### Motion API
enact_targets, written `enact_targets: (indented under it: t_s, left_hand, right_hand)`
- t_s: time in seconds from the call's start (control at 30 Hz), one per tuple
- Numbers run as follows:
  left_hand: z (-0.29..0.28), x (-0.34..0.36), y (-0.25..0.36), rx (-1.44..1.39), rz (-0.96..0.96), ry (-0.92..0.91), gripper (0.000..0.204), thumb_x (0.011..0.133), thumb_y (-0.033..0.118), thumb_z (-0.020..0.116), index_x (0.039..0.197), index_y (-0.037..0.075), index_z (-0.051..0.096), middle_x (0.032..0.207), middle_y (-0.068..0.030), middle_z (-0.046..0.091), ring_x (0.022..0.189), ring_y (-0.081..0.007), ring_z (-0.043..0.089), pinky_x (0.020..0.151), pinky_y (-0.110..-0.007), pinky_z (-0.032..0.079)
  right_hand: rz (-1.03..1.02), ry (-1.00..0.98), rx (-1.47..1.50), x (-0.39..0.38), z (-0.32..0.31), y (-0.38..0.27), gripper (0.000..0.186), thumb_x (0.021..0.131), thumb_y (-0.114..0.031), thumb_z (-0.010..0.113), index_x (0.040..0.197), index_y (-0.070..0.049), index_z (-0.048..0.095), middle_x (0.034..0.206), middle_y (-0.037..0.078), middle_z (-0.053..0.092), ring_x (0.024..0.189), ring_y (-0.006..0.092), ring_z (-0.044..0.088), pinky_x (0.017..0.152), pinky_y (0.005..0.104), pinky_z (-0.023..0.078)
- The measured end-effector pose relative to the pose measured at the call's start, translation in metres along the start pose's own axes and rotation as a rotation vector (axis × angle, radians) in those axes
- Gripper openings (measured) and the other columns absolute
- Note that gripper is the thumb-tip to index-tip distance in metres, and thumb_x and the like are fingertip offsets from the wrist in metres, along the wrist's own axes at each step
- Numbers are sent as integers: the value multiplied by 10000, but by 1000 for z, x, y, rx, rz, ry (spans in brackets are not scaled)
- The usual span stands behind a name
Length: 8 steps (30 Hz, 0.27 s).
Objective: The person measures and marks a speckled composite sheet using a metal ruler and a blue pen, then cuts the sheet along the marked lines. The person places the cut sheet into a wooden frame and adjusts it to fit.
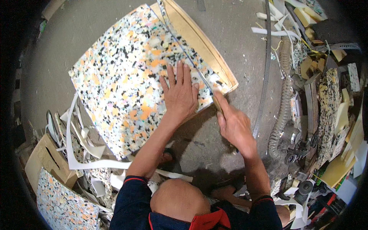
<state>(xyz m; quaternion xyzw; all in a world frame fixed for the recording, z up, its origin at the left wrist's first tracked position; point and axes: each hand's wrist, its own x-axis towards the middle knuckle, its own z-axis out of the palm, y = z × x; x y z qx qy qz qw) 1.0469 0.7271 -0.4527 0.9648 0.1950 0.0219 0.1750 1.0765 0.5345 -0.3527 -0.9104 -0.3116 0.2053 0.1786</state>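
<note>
A speckled sheet of bonded foam (119, 73) in white, orange and black lies tilted before me on a pale wooden board (199, 42). My left hand (180, 92) presses flat on the foam near its right side, fingers spread. My right hand (235, 124) is closed round the wooden handle of a long, thin-bladed knife (199, 74). Its blade lies along a slit near the foam's right edge. Beyond the slit, a narrow foam strip (203, 69) rests on the board. Where the blade's tip ends, I cannot tell.
White foam offcuts (97, 165) and a second speckled foam sheet (65, 199) lie at the lower left. Along the right are a ribbed clear hose (281, 107), a dark strap or cable (265, 73) and heaped foam scraps (329, 115). Grey floor (96, 19) surrounds the board.
</note>
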Motion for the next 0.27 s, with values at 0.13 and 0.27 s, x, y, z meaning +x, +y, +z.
enact_targets:
  t_s: [0.13, 0.27]
  left_hand:
    - [15, -14, 7, 41, 31, 89, 638, 1040, 322, 400, 1580, 5, 284, 1683, -184, 175, 1550, -448, 91, 1194, -680, 66]
    - [21, -11, 14, 59, 15, 99, 640, 1031, 322, 409, 1580, 15, 291, 1687, -166, 173, 1551, -437, 104, 1196, -678, 64]
  right_hand:
    - [-71, 64, -26, 22, 14, 7, 616, 950, -115, 584, 1530, -168, 387, 843, 221, 656, 736, 423, 673, 657, 517, 535]
    - [-24, -9, -67, 25, 28, 24, 657, 933, -104, 601, 1543, -179, 369, 888, 215, 672, 768, 418, 683, 684, 522, 542]
